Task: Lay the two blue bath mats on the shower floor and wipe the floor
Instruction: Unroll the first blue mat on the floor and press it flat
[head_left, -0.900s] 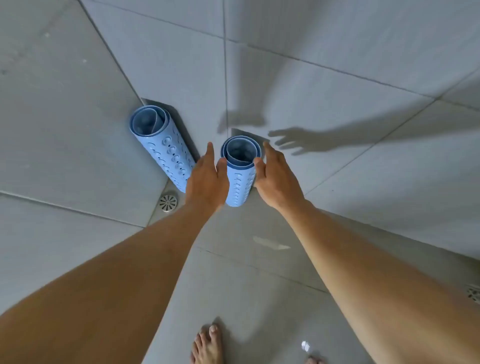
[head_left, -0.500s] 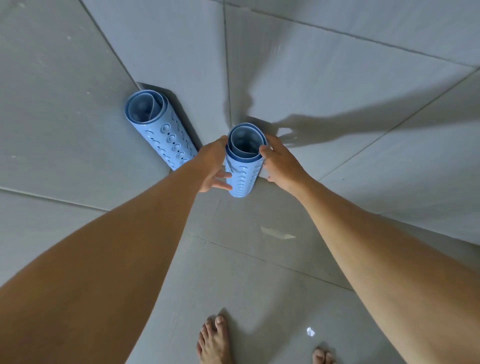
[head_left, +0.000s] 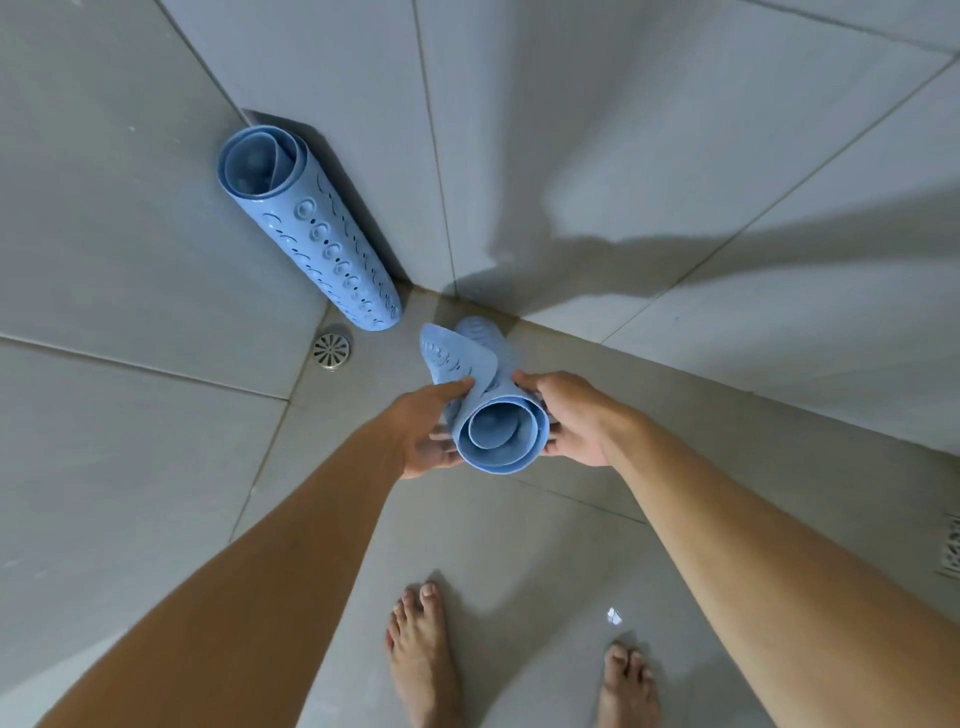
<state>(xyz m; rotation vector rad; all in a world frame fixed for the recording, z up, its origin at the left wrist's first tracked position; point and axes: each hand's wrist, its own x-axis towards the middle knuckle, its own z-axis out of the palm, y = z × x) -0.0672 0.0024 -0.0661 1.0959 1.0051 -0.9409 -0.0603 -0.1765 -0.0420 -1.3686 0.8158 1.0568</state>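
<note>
Between your two hands, centre of view: one rolled blue bath mat (head_left: 498, 434), open spiral end turned up toward you, far end pointing at the corner. You cannot tell whether that far end touches the shower floor (head_left: 519, 551).

- Left hand (head_left: 423, 431): grips the roll from its left side, thumb laid along the top, fingers (head_left: 441, 449) curled beneath.
- Right hand (head_left: 571, 418): grips the roll from its right side, fingertips wrapped over the top and round the underside.
- Outer flap (head_left: 447, 358) of the held mat: loose from the roll, standing out just beyond your left thumb, perforated face showing.
- Second blue bath mat (head_left: 311, 234): rolled, on end, foot on the floor, upper part leaning into the corner of the tiled walls (head_left: 571, 130). Well apart from both hands.
- Round drain (head_left: 331, 349): metal, set in the floor just beside the foot of the leaning roll.
- Grated drain (head_left: 953, 551): at the right edge, partly cut off.
- Left foot (head_left: 421, 660) and right foot (head_left: 626, 686): bare, apart, on glossy floor tiles near the bottom edge, between your two forearms.
</note>
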